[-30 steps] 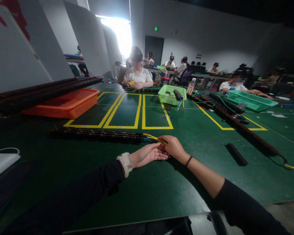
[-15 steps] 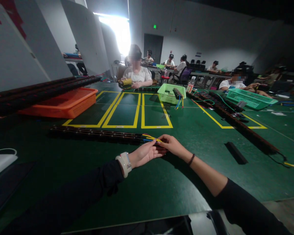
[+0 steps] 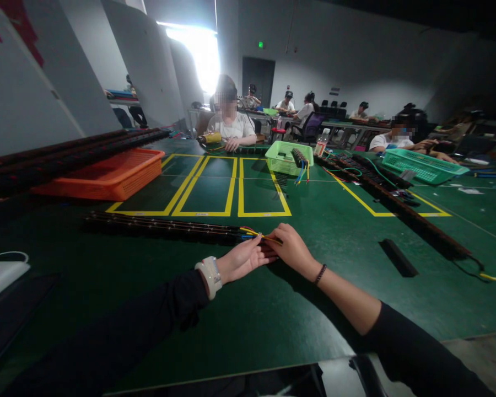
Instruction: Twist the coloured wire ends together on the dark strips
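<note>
A long dark strip assembly [image 3: 169, 225] lies across the green table, with yellow, blue and red wires [image 3: 249, 234] coming out of its right end. My left hand [image 3: 248, 259] is palm up under those wires, its thumb pressing them against the fingers. From the right, my right hand [image 3: 291, 251] pinches the wire ends between thumb and fingertips, just past the left thumb. The very tips are partly hidden by the fingers.
An orange basket [image 3: 107, 176] stands at left beside long dark strips [image 3: 66, 149]. Ahead is a light green basket [image 3: 283, 160] with wired pieces. On the right are a dark strip [image 3: 421, 220], a short black piece [image 3: 398, 258] and a green basket [image 3: 424, 165]. Co-workers sit opposite.
My right hand has shifted slightly right along the wires and turned a little, showing more of the wire ends. My left hand stays nearly in place. The strip assembly has not moved.
</note>
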### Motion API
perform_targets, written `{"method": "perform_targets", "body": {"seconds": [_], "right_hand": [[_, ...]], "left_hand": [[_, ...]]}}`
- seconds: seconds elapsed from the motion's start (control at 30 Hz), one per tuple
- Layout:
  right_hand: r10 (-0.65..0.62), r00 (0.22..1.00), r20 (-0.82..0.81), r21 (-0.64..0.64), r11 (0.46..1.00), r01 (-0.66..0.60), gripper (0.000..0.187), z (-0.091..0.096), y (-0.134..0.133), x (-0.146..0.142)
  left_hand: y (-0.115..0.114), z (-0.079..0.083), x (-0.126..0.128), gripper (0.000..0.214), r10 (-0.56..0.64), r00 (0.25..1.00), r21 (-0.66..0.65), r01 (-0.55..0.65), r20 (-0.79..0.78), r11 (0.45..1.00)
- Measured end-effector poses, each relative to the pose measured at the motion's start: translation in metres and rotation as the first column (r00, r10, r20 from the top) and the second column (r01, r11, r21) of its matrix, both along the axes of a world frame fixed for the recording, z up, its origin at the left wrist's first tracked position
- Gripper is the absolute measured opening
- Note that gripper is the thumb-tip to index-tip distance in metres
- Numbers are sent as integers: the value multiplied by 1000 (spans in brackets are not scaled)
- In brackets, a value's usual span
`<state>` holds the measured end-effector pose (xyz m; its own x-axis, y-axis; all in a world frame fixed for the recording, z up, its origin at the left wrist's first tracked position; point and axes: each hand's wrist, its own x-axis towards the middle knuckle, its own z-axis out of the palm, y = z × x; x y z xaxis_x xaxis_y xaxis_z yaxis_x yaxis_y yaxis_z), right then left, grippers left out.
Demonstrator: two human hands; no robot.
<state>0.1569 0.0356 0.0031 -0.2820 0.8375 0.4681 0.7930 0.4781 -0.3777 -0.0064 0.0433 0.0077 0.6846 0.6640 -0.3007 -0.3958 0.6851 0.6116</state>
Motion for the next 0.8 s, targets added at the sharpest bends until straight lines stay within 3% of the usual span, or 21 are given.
{"method": "perform_targets", "body": {"seconds": [0.1,0.2,0.3,0.4,0.47,0.53,0.63,0.73,0.8], "right_hand": [[-50,948,315,168,986,-4,13,6,-7,-3],[-46,836,547,251,962,-111,14,12,-12,-5],[15,744,668,259,933,-251,17,17,-15,-7],[51,717,695,242,922,-301,21,20,-17,-10],[74,748,660,219,933,-285,20,21,-18,-11],[89,834,545,186,957,-224,20,21,-19,-10],[93,975,199,72,991,-109,21,22,-17,-6],[24,993,-112,-63,998,-31,18,22,-12,1],[26,985,-171,-101,994,-43,16,20,-10,4]], "left_hand": [[0,0,0,21,39,999,-10,-38,33,999],[1,-1,1,22,66,996,-8,-66,62,998],[2,-3,2,24,96,994,-18,-95,57,995],[2,-5,2,27,118,992,-28,-117,35,993],[3,-5,3,27,130,991,-32,-129,30,991],[3,-5,3,27,136,990,-29,-135,39,990],[2,-3,2,26,112,992,-8,-112,56,994],[2,-2,2,27,91,996,3,-91,22,996],[1,-1,1,26,98,995,2,-98,-6,995]]}}
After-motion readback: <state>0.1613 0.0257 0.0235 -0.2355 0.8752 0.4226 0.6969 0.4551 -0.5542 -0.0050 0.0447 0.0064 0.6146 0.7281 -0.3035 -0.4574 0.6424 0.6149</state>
